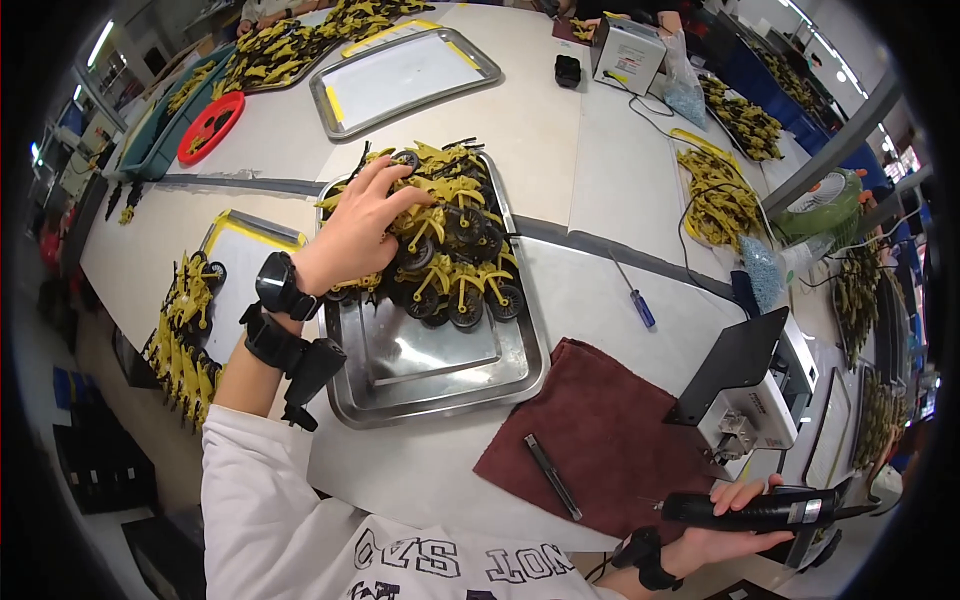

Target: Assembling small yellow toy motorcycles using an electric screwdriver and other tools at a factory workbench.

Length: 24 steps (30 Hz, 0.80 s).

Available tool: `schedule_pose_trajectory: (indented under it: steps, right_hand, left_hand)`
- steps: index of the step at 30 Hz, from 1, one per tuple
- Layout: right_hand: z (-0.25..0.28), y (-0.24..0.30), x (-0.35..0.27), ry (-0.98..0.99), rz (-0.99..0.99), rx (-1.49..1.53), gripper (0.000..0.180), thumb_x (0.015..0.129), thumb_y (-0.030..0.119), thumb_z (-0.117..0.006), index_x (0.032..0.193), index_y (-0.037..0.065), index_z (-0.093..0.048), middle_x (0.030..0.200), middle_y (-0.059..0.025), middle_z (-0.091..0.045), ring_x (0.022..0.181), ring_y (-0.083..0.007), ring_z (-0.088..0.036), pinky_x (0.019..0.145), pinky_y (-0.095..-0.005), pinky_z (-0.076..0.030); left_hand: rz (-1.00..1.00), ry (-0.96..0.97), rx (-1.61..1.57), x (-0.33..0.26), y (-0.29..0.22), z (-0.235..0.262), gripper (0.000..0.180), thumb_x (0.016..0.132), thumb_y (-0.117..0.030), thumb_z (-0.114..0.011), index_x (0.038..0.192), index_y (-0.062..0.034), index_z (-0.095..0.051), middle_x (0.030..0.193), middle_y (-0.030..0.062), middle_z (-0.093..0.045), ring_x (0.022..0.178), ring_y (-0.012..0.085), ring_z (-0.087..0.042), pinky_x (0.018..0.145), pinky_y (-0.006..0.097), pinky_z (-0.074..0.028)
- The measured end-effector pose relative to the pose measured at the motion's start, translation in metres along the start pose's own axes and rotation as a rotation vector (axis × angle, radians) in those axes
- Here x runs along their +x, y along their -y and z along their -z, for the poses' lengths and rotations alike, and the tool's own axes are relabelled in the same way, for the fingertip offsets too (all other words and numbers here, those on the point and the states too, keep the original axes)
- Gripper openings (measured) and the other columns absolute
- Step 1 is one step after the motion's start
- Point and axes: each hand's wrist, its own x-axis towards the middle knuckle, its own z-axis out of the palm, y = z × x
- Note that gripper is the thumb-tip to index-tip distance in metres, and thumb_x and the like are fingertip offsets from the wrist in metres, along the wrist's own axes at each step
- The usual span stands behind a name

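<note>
Yellow-and-black plastic wheeled toy parts (450, 250), heaped at the far end of the shiny steel tray (440, 385), were covered by the spread left hand (360, 228), best lifted singly, while the black electric screwdriver (760, 512) was gripped in the closed right hand (728, 532) at the counter's near right edge.

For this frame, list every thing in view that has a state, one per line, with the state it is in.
left hand: spread on the pile of yellow toy parts, not closed on one
right hand: closed around the black power screwdriver
near metal tray: far half piled, near half bare
far metal tray: holds only a white sheet
blue-handled screwdriver: lying loose on the table
dark red cloth: spread flat
</note>
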Motion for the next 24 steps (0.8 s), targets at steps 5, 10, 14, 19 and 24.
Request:
schedule_pose_trajectory:
  steps: [5,10,14,19,24]
  right_hand:
    - [0.017,0.019,-0.007,0.048,0.061,-0.024,0.07,0.089,0.062,-0.035,0.115,-0.002,-0.04,0.061,-0.0039,-0.041,0.043,-0.0117,-0.038,0.044,-0.0233,-0.033]
    - [0.017,0.014,-0.004,0.068,0.038,-0.026,0.069,0.089,0.061,-0.035,0.115,-0.002,-0.039,0.06,-0.0044,-0.041,0.043,-0.012,-0.037,0.042,-0.0227,-0.032]
    - [0.015,0.014,-0.005,0.026,0.07,-0.047,0.067,0.09,0.061,-0.033,0.115,-0.002,-0.039,0.059,-0.0043,-0.04,0.042,-0.0121,-0.037,0.042,-0.0224,-0.032]
    - [0.015,0.021,-0.009,-0.006,0.084,-0.075,0.065,0.091,0.059,-0.033,0.114,-0.001,-0.04,0.058,-0.0038,-0.039,0.042,-0.0125,-0.038,0.042,-0.0225,-0.034]
    - [0.024,0.019,-0.008,-0.081,0.03,-0.007,0.066,0.09,0.059,-0.035,0.117,-0.001,-0.04,0.06,-0.0042,-0.041,0.043,-0.0132,-0.039,0.043,-0.0255,-0.035]
  left_hand:
    - [-0.053,0.01,-0.333,0.011,0.01,0.012,0.031,0.061,-0.002,-0.062,0.089,-0.0058,-0.051,0.105,0.0116,-0.056,0.124,0.0373,-0.038,0.103,0.044,-0.031]
    - [0.125,-0.084,-0.482,-0.001,-0.008,0.021,0.029,0.061,0.003,-0.059,0.088,-0.0022,-0.048,0.087,0.0092,-0.055,0.094,0.0286,-0.055,0.087,0.036,-0.042]
    - [0.159,-0.019,-0.667,-0.007,-0.055,0.009,0.042,0.062,0.002,-0.061,0.103,-0.004,-0.053,0.092,0.0097,-0.055,0.09,0.0251,-0.054,0.08,0.033,-0.043]
    - [-0.028,-0.138,-0.304,-0.01,-0.072,0.005,0.05,0.062,-0.003,-0.063,0.111,-0.0045,-0.054,0.101,0.0116,-0.057,0.094,0.0301,-0.054,0.085,0.038,-0.039]
    - [-0.1,0.03,-0.947,-0.026,-0.183,0.021,0.069,0.073,-0.016,-0.064,0.131,0.0037,-0.032,0.094,0.0213,-0.051,0.083,0.0366,-0.051,0.076,0.043,-0.041]
